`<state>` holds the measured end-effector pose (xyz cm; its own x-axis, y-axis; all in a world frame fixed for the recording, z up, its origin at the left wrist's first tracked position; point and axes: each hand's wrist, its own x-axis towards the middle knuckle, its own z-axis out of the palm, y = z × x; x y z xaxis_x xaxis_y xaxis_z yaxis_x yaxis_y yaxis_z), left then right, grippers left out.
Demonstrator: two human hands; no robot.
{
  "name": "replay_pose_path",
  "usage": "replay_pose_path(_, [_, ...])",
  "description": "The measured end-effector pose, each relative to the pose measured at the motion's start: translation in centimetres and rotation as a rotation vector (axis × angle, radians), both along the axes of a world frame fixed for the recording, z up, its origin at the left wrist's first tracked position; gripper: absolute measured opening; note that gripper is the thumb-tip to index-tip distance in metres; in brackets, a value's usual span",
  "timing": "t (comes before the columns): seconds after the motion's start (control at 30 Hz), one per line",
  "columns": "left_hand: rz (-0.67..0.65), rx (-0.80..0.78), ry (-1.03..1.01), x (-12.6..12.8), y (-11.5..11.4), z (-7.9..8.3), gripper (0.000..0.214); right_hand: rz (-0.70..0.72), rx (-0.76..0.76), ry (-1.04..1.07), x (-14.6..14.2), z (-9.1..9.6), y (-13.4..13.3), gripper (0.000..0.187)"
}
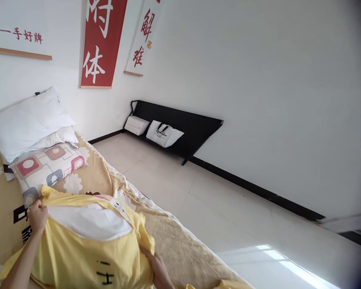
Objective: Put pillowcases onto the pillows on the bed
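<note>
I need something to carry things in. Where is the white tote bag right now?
In the head view, the white tote bag leans against the black frame propped at the far wall, right of the white box, across the floor from the bed.

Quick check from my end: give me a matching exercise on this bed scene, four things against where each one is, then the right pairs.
Things:
1. yellow garment
2. patterned pillow
3. white tote bag
4. red banner

Places:
A. hanging on the wall above the bed
B. on the floor, leaning against the black panel
C. gripped by the left hand and touched by the right hand
D. lying on the bed below the white pillows

Pairs: 1-C, 2-D, 3-B, 4-A
</note>
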<state>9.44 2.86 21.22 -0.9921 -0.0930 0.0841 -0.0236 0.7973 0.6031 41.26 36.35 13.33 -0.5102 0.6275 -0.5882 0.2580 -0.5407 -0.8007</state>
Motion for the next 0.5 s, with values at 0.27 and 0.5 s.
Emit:
replay_pose_path(0.27, [-0.129,0.154,0.124,-2.9,1.7,5.0,0.019,0.035,0.498,-0.162,0.3,3.4,6.1,0.059])
replay_pose_path(0.5, [-0.319,0.028,-0.249,0.6,-1.4,-2.7,0.049,0.124,0.654,-0.506,3.6,-2.4,4.2,0.040])
